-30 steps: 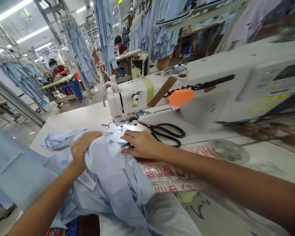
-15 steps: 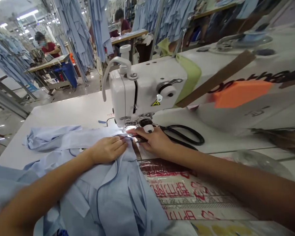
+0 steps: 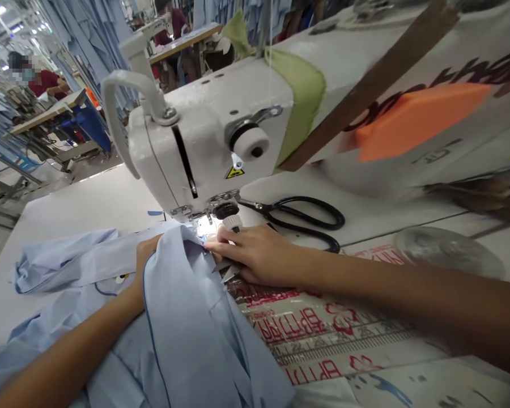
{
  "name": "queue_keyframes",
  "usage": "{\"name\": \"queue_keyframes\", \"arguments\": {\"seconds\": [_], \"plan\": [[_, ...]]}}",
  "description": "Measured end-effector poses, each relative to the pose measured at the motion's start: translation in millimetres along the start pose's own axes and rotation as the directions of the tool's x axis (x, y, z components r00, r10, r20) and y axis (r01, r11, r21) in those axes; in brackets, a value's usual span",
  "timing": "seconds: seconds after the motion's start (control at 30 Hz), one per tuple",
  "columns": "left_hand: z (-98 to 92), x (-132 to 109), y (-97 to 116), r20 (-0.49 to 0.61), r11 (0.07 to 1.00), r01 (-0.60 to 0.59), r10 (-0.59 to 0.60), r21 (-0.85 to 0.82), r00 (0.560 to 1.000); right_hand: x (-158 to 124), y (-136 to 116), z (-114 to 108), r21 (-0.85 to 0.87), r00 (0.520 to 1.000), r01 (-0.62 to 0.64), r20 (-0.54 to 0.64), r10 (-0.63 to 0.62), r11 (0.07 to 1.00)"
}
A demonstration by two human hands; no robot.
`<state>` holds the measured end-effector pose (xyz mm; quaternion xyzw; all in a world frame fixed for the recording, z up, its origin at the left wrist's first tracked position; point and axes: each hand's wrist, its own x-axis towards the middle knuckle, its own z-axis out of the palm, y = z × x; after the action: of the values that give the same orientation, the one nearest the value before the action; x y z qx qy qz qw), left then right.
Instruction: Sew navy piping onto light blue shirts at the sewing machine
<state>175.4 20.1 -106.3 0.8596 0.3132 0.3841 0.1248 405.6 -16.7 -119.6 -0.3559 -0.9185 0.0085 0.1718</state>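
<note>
The right hand (image 3: 255, 255) lies palm down and loosely spread, its fingers stretched out close together, with the fingertips (image 3: 215, 245) pressing on the light blue shirt fabric (image 3: 187, 323) just beside the presser foot (image 3: 204, 222) of the white sewing machine (image 3: 195, 147). Pointed metal blades (image 3: 226, 271) poke out from under that palm; they are too small and blurred to name, and whether the hand grips them cannot be told. The left hand (image 3: 147, 258) is mostly hidden behind a raised fold of the cloth, so how far open it is cannot be told.

The light blue shirt fabric lies bunched in folds across the white table top (image 3: 76, 215), reaching up to the presser foot, with dark blue piping (image 3: 149, 323) along one edge. Black-handled scissors (image 3: 300, 215) lie just behind the right hand. Under the right forearm is a clear mat (image 3: 323, 334) printed in red with a ruler scale. An orange foam pad (image 3: 420, 119) and green tape (image 3: 301, 96) sit on the machine. Farther off, a co-worker (image 3: 42, 85) in a red top sits at another table, among hanging blue garments (image 3: 89, 34).
</note>
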Motion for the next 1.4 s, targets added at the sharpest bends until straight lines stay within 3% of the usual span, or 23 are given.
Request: {"name": "queue_keyframes", "arguments": {"seconds": [0.2, 0.37, 0.67, 0.87, 1.07, 1.17, 1.4], "plan": [[-0.3, -1.1, 3.2, 0.104, 0.989, -0.148, 0.147, 0.007, 0.984, 0.3, -0.2, -1.0, -0.03, 0.999, 0.053, 0.011, -0.053, 0.998], [2.8, 2.2, 16.4, 0.34, 0.89, -0.421, 0.348, 0.172, 0.874, 1.2, -1.5, -2.1, -0.012, 0.997, 0.074, 0.04, -0.073, 0.997], [2.0, 12.3, 19.3, 0.39, 0.743, -0.589, 0.464, 0.318, 0.795, 0.8, 0.9, 1.1, 0.014, 0.995, 0.1, 0.023, -0.101, 0.995], [7.8, 11.1, 21.9, 0.335, 0.782, -0.486, 0.37, 0.391, 0.866, 1.7, 0.1, -3.1, 0.01, 0.991, 0.121, 0.055, -0.122, 0.993], [8.9, 5.5, 21.9, 0.341, 0.736, -0.518, 0.397, 0.436, 0.852, -0.6, -2.2, 4.1, 0.004, 0.994, 0.107, -0.012, -0.107, 0.994], [9.2, 1.8, 22.3, 0.332, 0.713, -0.497, 0.374, 0.494, 0.866, -2.9, -1.4, 9.3, 0.011, 0.995, 0.097, -0.004, -0.097, 0.995], [14.5, 2.8, 22.7, 0.274, 0.763, -0.432, 0.338, 0.481, 0.901, -1.3, -2.1, 3.2, 0.051, 0.994, 0.096, 0.044, -0.099, 0.994]]}}
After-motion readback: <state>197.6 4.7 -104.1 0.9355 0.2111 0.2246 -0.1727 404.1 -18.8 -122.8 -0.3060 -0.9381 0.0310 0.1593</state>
